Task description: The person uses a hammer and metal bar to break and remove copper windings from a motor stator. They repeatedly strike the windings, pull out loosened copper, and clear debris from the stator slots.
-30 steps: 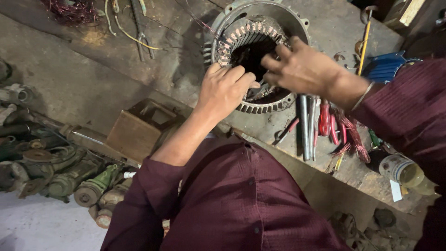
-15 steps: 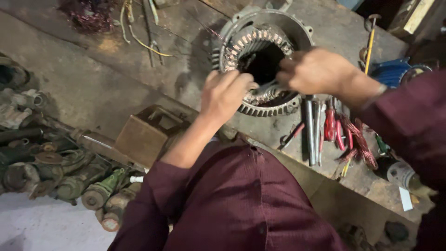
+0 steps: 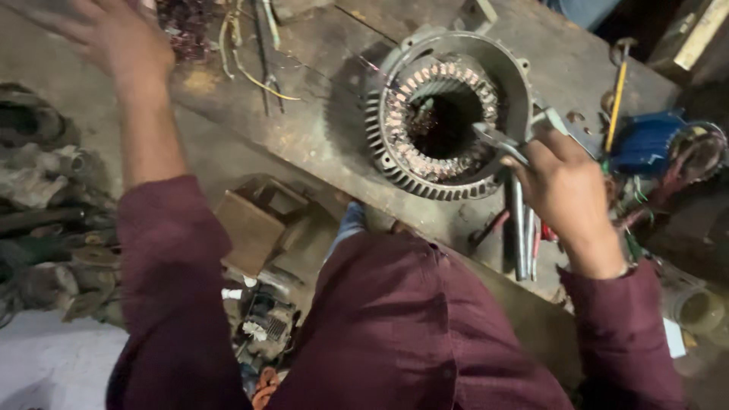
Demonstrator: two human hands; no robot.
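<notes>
A round grey motor stator housing with copper windings inside lies on the dirty workbench. My right hand is at its right rim, closed on metal pliers whose jaws point into the bore. My left hand is raised far to the upper left, blurred, fingers spread, holding nothing. Both arms wear maroon sleeves.
Several hand tools lie on the bench below the stator. A yellow-handled screwdriver and a blue wire coil sit at right. A cardboard box and old motor parts lie on the floor at left.
My left hand has left the stator and swung up to the far left. My right hand has drawn back to the stator's right rim with the pliers.
</notes>
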